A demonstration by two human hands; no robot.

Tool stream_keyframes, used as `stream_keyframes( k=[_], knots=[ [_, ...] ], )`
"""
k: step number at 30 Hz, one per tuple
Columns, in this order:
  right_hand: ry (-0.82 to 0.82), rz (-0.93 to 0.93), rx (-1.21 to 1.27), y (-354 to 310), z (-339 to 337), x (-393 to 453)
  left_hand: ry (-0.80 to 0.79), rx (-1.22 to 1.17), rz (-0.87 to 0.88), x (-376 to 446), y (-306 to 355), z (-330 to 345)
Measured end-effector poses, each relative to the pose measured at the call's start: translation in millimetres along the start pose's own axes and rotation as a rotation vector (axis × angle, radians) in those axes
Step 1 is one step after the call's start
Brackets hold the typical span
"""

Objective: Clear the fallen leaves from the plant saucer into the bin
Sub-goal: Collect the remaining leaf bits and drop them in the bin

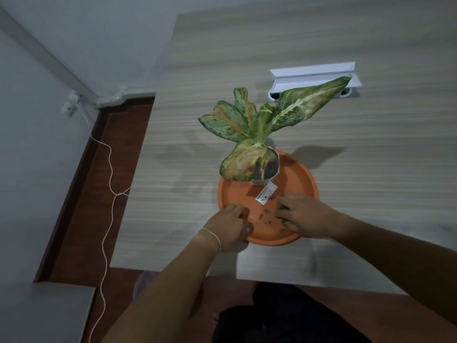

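An orange round saucer (296, 179) lies on the table near its front edge. A small white pot (268, 169) with a variegated plant (257, 120) stands at the saucer's far side. Several small green leaf bits (266, 214) lie on the saucer's near part. My left hand (228, 226) grips the saucer's near left rim. My right hand (304, 215) rests on the near right part, fingers curled over some leaf bits (283, 220). No bin is in view.
A white label (265, 193) lies on the saucer by the pot. A white cable outlet box (314, 78) sits open at the back of the wood-grain table (188, 134). A white cord (108, 189) hangs down the floor at left. A grey surface (44, 313) is at bottom left.
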State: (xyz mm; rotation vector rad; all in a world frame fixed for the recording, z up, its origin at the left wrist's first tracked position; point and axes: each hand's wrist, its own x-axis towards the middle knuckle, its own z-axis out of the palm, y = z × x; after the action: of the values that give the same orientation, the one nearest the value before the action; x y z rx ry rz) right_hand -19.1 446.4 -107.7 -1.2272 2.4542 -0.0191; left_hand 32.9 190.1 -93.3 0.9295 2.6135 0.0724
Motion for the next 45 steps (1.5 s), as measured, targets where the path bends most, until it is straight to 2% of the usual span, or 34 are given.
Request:
stream_keyframes(
  k=[3,8,15,21,27,34,40,45],
  knots=[
    [0.024,0.020,0.045,-1.7,-3.8,-0.6,0.006,-0.008,0.014,-1.0,0.9,-7.0],
    [0.038,0.031,0.049,-9.4,-8.5,12.2,-0.081,-0.123,-0.119,14.7,9.1,-15.7],
    [0.022,-0.010,-0.041,-8.2,-5.0,9.1,-0.156,-0.076,-0.116,20.8,12.9,-18.4],
    [0.011,-0.021,0.027,0.1,-2.8,-4.8,-0.232,-0.033,-0.099,16.6,5.7,-26.8],
    [-0.031,0.093,0.114,-11.8,-10.4,1.2,-0.238,-0.077,-0.153,24.0,9.8,-21.9],
    [-0.045,0.186,0.156,-25.4,-7.1,7.2,-0.228,0.019,-0.104,26.6,9.7,-17.3],
    [-0.017,0.238,0.170,-25.4,-1.0,1.7,-0.251,0.089,0.033,23.7,7.2,-23.4],
    [-0.001,0.280,0.179,-32.6,-0.6,1.8,-0.254,-0.139,-0.089,23.6,12.3,-39.8]
  ],
)
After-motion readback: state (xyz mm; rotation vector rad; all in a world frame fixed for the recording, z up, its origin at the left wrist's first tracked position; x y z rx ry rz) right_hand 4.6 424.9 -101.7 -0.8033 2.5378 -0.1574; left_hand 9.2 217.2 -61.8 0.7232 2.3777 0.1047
